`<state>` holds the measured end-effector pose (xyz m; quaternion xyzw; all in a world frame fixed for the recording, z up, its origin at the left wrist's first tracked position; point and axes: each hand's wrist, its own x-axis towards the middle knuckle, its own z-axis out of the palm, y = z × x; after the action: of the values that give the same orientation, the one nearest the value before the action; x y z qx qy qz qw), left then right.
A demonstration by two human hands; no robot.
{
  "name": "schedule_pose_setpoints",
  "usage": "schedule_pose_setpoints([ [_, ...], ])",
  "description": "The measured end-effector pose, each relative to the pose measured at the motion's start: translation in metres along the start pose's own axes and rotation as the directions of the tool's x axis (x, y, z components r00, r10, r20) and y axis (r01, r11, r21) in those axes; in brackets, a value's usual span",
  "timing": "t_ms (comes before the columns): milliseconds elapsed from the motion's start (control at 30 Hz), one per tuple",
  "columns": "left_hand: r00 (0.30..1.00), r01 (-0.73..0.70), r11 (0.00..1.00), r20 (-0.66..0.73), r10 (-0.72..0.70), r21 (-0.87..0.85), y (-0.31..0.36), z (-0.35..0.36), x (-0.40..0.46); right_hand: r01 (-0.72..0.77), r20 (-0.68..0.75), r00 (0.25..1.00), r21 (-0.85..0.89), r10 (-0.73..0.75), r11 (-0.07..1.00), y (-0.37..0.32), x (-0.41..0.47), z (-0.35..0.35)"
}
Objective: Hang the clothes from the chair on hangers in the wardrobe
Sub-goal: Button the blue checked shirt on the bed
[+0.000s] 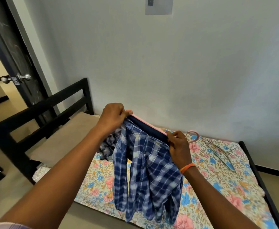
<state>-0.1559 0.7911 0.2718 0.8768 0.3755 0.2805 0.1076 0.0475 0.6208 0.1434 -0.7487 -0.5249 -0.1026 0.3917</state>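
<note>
1. The blue checked shirt hangs in the air above the bed, draped on a pink hanger that is held tilted, its left end higher than its right.
2. The left hand has its grip closed around the hanger's left end together with the shirt cloth there; the right hand pinches the hanger and the shirt's dark collar band near the hook.
3. Neither the chair nor the wardrobe is in view, so by my reading the shirt is still being seated on the hanger and has yet to be carried over.
4. What could go wrong: the shirt looks bunched toward the middle, not spread over both hanger arms. If either hand lets go before the shoulders sit properly, the tilt would likely let the cloth slide toward the lower end and drop onto the bed.
5. The long sleeves and tail dangle low, close over the floral bedsheet; they could drag or snag on the black bed frame when the person turns away.
6. The hook points away from the person, so it will probably need turning before it can catch a rail.
7. Count: one hanger, one shirt on it, two hands, both busy.
8. One more dark patterned garment lies crumpled on the bed behind the shirt, and something thin lies on the sheet to the right, which I cannot identify.
</note>
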Motion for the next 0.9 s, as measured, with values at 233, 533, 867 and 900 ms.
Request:
schedule_pose_setpoints([
  [233, 0.952, -0.025, 0.995, 0.306, -0.005, 0.093, 0.003, 0.006, -0.003, 0.084, 0.107, 0.992, -0.193, -0.064, 0.978, 0.021, -0.002, -0.006],
  [533, 0.971, -0.172, 0.985, 0.171, 0.168, 0.009, 0.078, 0.07, -0.01, 0.066, 0.178, 0.984, -0.329, -0.007, 0.942, -0.001, 0.018, -0.001],
  [867, 0.945, -0.117, 0.907, 0.234, 0.227, -0.406, 0.083, 0.071, 0.023, -0.031, 0.131, 0.99, -0.115, 0.046, 0.993, 0.022, 0.074, -0.022],
  [900, 0.959, -0.109, 0.936, 0.211, 0.187, -0.334, 0.077, 0.077, 0.026, -0.015, 0.148, 0.988, -0.135, 0.035, 0.991, 0.025, 0.085, -0.027],
])
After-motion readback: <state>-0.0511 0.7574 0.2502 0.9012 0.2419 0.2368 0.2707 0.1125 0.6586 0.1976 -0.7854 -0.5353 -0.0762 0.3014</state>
